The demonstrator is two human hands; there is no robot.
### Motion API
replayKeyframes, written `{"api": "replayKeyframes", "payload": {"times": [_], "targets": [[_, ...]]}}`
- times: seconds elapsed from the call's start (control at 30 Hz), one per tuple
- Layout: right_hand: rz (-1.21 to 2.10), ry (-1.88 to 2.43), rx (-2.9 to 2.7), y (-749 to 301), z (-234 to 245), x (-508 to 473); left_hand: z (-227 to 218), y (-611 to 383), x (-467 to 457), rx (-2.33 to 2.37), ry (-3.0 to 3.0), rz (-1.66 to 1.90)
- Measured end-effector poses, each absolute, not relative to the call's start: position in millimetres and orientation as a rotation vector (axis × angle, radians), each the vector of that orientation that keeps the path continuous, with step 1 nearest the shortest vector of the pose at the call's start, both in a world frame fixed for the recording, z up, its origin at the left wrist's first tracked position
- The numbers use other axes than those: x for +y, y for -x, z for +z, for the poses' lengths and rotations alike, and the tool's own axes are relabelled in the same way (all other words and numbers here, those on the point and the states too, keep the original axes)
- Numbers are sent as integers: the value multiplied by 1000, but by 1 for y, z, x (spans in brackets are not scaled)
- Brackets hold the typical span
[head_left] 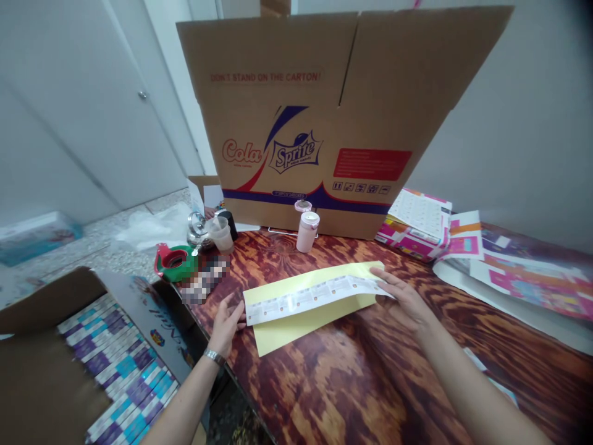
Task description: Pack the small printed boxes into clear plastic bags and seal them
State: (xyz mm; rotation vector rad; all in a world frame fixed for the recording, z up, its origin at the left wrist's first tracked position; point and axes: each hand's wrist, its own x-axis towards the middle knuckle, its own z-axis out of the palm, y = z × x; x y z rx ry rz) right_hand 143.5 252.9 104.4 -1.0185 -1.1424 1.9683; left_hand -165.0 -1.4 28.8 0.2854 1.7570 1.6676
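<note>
A white strip of printed labels stretches between my two hands above the dark wood-patterned table. Yellow paper shows above and below the strip; whether the two are joined I cannot tell. My left hand, with a metal-banded watch or bracelet on its wrist, pinches the strip's left end. At the other end, my right hand has thumb and fingers closed on the strip and the yellow paper. The strip bends slightly at its right end.
A large upright cardboard carton stands behind a pink bottle. Left lie a green-and-red tape dispenser and a plastic cup. An open box of small packs sits lower left. Pink printed cartons lie right.
</note>
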Motion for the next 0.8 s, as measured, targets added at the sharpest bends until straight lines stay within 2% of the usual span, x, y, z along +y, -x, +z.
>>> {"api": "replayKeyframes", "payload": {"times": [0.2,0.3,0.4,0.67,0.8], "targets": [[1972,933,-1150,-145,107,249,36,151,-4,1557,-300,1642],[1965,933,-1190,-150,112,248,38,155,-10,1604,-403,1643],[1945,931,-1303,-158,119,249,40,166,-20,1866,-690,1533],[1826,963,-1542,-164,122,246,65,182,-42,2799,-1280,942],[1965,953,-1456,-160,113,238,59,184,-47,2821,-1256,832]]}}
